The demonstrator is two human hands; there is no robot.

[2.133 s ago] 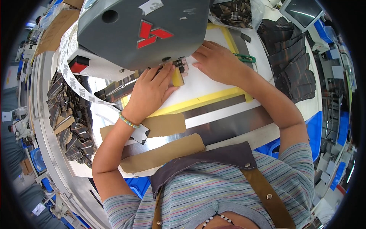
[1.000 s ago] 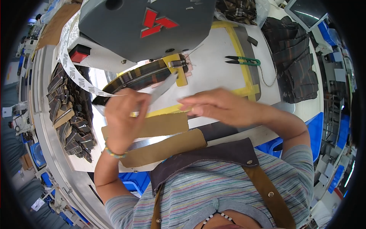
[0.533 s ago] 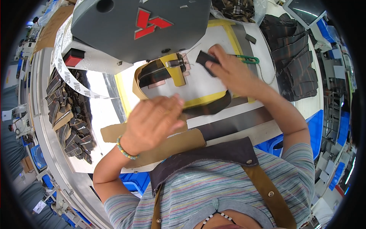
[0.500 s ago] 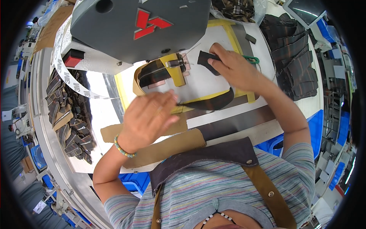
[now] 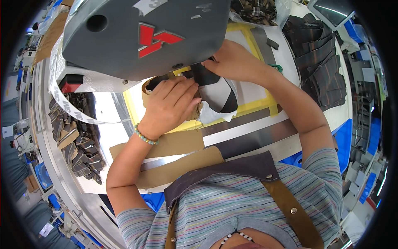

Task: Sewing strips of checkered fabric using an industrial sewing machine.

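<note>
My left hand (image 5: 172,101), with a beaded bracelet, lies over the work under the grey head of a sewing machine (image 5: 120,45). Its fingers are stretched out side by side, with the thumb along a brownish edge of cloth. My right hand (image 5: 238,60) pinches a black piece of fabric (image 5: 205,74) close to the machine head, which hides some of its fingertips. Between and below the hands spreads a white-backed piece with dark edges (image 5: 229,101). Part of a tan curved rim (image 5: 144,88) shows beside the left hand. The needle area is hidden.
Dark plaid pieces are stacked at right (image 5: 319,62); loose scraps lie at left (image 5: 81,141). Two tan strips (image 5: 182,143) lie near me. Green-handled snips (image 5: 277,67) and a small dark block (image 5: 272,43) sit at right. A white ribbon (image 5: 68,103) hangs at left.
My right hand has moved left with the black piece, up to the machine head. My left hand has shifted up and right onto the work. The white-backed piece now shows below the hands.
</note>
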